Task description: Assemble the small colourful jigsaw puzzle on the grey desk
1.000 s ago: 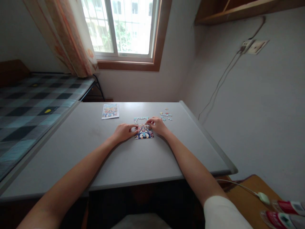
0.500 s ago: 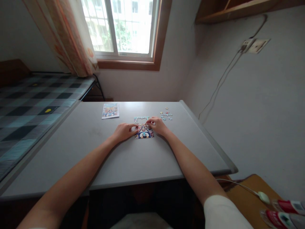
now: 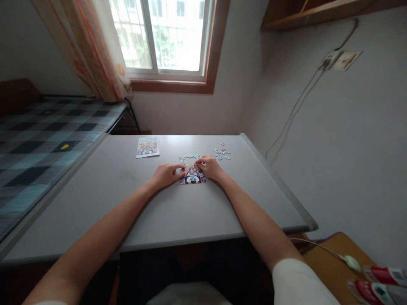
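Observation:
A small colourful jigsaw puzzle (image 3: 192,176), partly put together, lies on the grey table (image 3: 165,212). My left hand (image 3: 165,174) rests at the puzzle's left edge with its fingers curled against it. My right hand (image 3: 210,167) sits at the puzzle's upper right edge, fingertips pinched together over the pieces; whether a piece is in them is too small to tell. Several loose puzzle pieces (image 3: 221,153) lie scattered just beyond my right hand.
A printed reference picture (image 3: 148,147) lies at the table's far left. A bed with a checked cover (image 3: 34,144) adjoins the table's left side. A window and curtain stand behind. A wooden stool (image 3: 330,258) with a cable and bottles sits at lower right.

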